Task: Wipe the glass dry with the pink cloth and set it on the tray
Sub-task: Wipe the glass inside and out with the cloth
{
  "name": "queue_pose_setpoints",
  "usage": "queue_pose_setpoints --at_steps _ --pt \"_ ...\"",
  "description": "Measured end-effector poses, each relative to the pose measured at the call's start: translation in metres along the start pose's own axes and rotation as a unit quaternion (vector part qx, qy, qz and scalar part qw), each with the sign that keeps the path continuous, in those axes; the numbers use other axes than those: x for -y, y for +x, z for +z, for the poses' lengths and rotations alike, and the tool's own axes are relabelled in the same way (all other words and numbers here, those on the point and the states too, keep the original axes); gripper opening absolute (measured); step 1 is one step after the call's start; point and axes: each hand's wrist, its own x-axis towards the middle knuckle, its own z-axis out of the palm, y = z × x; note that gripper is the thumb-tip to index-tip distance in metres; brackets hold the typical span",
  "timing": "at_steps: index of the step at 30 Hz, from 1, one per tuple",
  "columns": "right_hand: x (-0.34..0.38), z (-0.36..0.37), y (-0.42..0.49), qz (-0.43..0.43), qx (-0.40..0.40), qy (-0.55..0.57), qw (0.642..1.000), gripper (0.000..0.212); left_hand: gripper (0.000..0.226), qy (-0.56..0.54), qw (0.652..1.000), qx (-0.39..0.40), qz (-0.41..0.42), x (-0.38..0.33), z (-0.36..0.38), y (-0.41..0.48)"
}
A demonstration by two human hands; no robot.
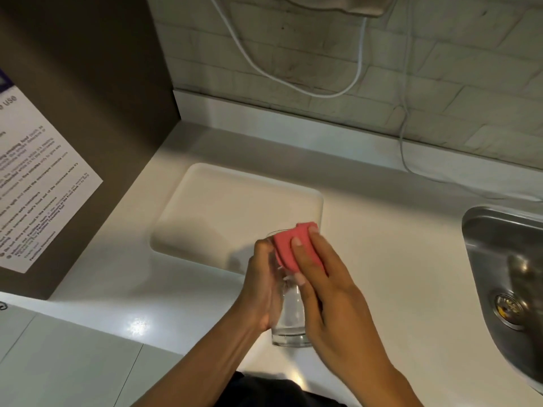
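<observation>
A clear drinking glass (289,321) is held tilted above the white counter, its thick base towards me. My left hand (260,289) grips its left side. My right hand (320,286) presses a folded pink cloth (296,251) against the glass's upper part near the rim, fingers spread over the cloth. The rim is mostly hidden behind the cloth. A white rectangular tray (205,207) lies on the counter just beyond and to the left of my hands, with nothing on it.
A steel sink (505,277) with a drain is at the right. A brown cabinet side with a printed notice (44,183) stands at the left. White cables (308,92) hang down the tiled wall behind the counter.
</observation>
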Motion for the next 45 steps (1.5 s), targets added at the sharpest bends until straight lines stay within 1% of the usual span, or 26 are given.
queue_pose_setpoints --at_steps 2,3,4,6,7,8,9,11,12,13,14,16,17,18,22,23,25,27,29,31,32,34,36,39,42,45 --pt "-0.003 0.002 -0.017 -0.016 0.024 -0.015 0.999 0.054 0.077 -0.007 1.0 -0.005 0.019 -0.004 -0.004 0.001" --pt "-0.006 0.001 -0.019 -0.011 0.03 -0.011 0.999 0.056 0.078 -0.001 1.0 -0.01 0.018 -0.001 -0.007 0.002" --pt "-0.009 -0.001 -0.015 0.004 0.027 0.004 1.0 0.055 0.073 0.007 1.0 -0.012 0.014 0.003 -0.009 0.004" --pt "-0.011 -0.004 0.001 0.039 0.0 0.039 0.998 0.05 0.057 0.012 1.0 0.01 0.001 0.012 -0.008 0.004" --pt "-0.009 -0.005 0.008 0.043 -0.012 0.042 0.998 0.05 0.052 0.005 1.0 0.016 -0.001 0.013 -0.007 0.005" --pt "-0.004 -0.002 0.011 0.037 -0.013 0.038 0.998 0.05 0.052 -0.003 1.0 0.013 -0.001 0.011 -0.006 0.004" --pt "0.0 0.002 0.008 0.025 -0.003 0.031 0.999 0.051 0.058 -0.012 1.0 0.007 0.002 0.005 -0.006 0.003" --pt "0.002 0.01 -0.009 0.002 0.027 0.015 1.0 0.053 0.077 -0.023 0.999 -0.007 0.02 -0.005 -0.008 0.003" --pt "0.001 0.012 -0.016 0.001 0.034 0.015 0.999 0.052 0.083 -0.022 0.999 -0.01 0.028 -0.006 -0.009 0.003" --pt "-0.001 0.011 -0.018 0.009 0.036 0.022 0.999 0.05 0.083 -0.019 0.999 -0.011 0.024 -0.005 -0.011 0.002" --pt "-0.003 0.01 -0.014 0.024 0.034 0.033 0.999 0.049 0.079 -0.02 1.0 -0.019 0.015 -0.002 -0.012 0.002" --pt "-0.004 0.007 0.002 0.052 0.016 0.049 0.997 0.05 0.062 -0.021 1.0 -0.018 0.004 0.007 -0.013 0.002" --pt "-0.003 0.006 0.008 0.058 0.002 0.054 0.997 0.05 0.054 -0.027 1.0 -0.006 0.0 0.009 -0.012 0.002" --pt "0.001 0.006 0.011 0.053 -0.006 0.056 0.997 0.048 0.051 -0.033 0.999 -0.001 0.002 0.009 -0.012 0.003" --pt "0.008 0.014 -0.013 0.036 0.003 0.068 0.997 0.047 0.076 -0.052 0.998 0.014 0.018 -0.004 -0.013 0.001" --pt "0.006 0.013 -0.015 0.038 0.001 0.069 0.997 0.047 0.078 -0.05 0.999 0.01 0.015 -0.003 -0.012 0.0" --pt "-0.002 0.01 -0.005 0.056 -0.016 0.064 0.996 0.046 0.072 -0.03 0.999 0.004 0.012 0.004 -0.01 -0.001" --pt "-0.005 0.006 0.007 0.077 -0.029 0.055 0.995 0.046 0.065 -0.016 1.0 0.015 0.015 0.008 -0.009 0.0" --pt "0.001 0.007 0.006 0.063 -0.015 0.034 0.997 0.046 0.071 -0.025 0.999 0.022 0.018 0.002 -0.011 0.0" --pt "0.004 0.01 -0.008 0.034 0.018 0.008 0.999 0.048 0.081 -0.04 0.999 0.015 0.025 -0.004 -0.013 0.002" --pt "0.005 0.011 -0.014 0.027 0.03 0.009 0.999 0.048 0.08 -0.037 0.999 0.007 0.028 -0.004 -0.015 0.003" --pt "0.002 0.009 -0.01 0.035 0.033 0.023 0.999 0.046 0.065 -0.027 0.999 0.005 0.017 0.003 -0.019 0.006" --pt "0.001 0.006 0.006 0.053 0.015 0.03 0.998 0.047 0.053 -0.026 0.999 0.037 -0.005 0.011 -0.017 0.005" --pt "0.01 0.006 0.014 0.034 -0.002 -0.003 0.999 0.046 0.056 -0.039 0.998 0.048 -0.001 0.009 -0.016 0.006" --pt "0.009 0.011 -0.009 0.011 0.023 -0.048 0.999 0.049 0.069 -0.055 0.998 0.035 0.008 0.002 -0.021 0.008" --pt "0.001 0.006 0.003 0.033 0.007 -0.034 0.999 0.045 0.057 -0.039 0.999 0.034 0.003 0.01 -0.021 0.008"
